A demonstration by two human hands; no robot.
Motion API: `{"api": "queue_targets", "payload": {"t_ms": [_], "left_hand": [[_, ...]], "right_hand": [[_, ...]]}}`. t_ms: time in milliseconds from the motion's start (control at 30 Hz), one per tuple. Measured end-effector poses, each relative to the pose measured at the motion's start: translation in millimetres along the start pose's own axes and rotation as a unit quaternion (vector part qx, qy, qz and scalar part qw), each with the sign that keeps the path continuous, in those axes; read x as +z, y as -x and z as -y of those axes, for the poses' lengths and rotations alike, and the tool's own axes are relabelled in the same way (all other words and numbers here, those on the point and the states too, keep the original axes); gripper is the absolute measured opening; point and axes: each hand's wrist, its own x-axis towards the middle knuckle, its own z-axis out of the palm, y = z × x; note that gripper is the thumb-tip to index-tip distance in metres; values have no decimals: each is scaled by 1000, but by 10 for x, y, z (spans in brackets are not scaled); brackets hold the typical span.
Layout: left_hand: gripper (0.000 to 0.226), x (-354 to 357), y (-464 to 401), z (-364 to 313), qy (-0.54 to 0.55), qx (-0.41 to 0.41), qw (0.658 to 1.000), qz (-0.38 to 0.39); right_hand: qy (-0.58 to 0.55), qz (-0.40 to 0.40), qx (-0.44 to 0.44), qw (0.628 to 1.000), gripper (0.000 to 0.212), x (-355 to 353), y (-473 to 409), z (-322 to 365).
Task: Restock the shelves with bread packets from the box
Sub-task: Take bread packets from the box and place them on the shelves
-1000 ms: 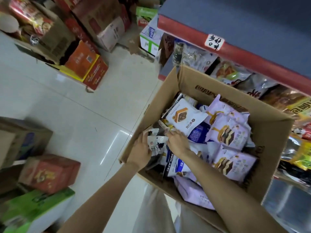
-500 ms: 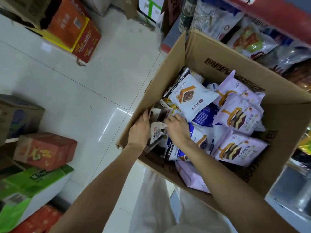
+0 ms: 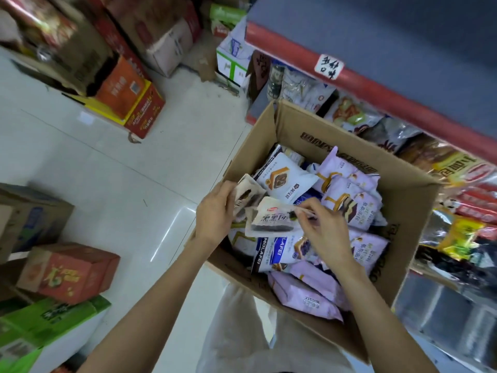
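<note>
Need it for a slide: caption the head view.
Both hands lift small bread packets from the box.

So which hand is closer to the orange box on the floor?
Left. The left hand is at the box's floor-side edge, on the orange box's side. The right hand is over the packets, further away.

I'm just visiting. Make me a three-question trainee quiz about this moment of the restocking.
1. True or false: the cardboard box is empty.
2. What does the right hand pinch? A) a pale packet with dark bread B) a bottle C) a red carton
3. Fill in: the left hand holds another small packet at the box's ____ wall.

Key: 1 false, it still holds many packets. 2 A. 3 left.
</note>
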Motion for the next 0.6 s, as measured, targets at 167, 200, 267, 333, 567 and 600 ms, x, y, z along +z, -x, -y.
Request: {"api": "queue_targets", "payload": {"t_ms": [167,200,267,333,567,600], "left_hand": [[12,-510,-312,-540,-7,72,997,-33],[12,-616,-366,-670,-13,92,995,-39],[12,-831,-470,-945,-10,137,990,-44],[11,-1060,-587,-1272,26,170,984,-48],[27,-1895,-1019,-2476,122,291,946,-75],[28,-1992,-1076,-2606,118,306,942,-68]], "right_hand": [[-77,-36,8,996,14,-690,-36,277],[-78,-50,8,996,12,-847,-34,330],[-90,-79,7,993,6,-1181,-31,464],[-93,-121,-8,988,10,-1538,-33,600],[-21,-298,-36,954,6,-2849,-86,955],[-6,-319,-46,947,7,-3027,-107,992]]}}
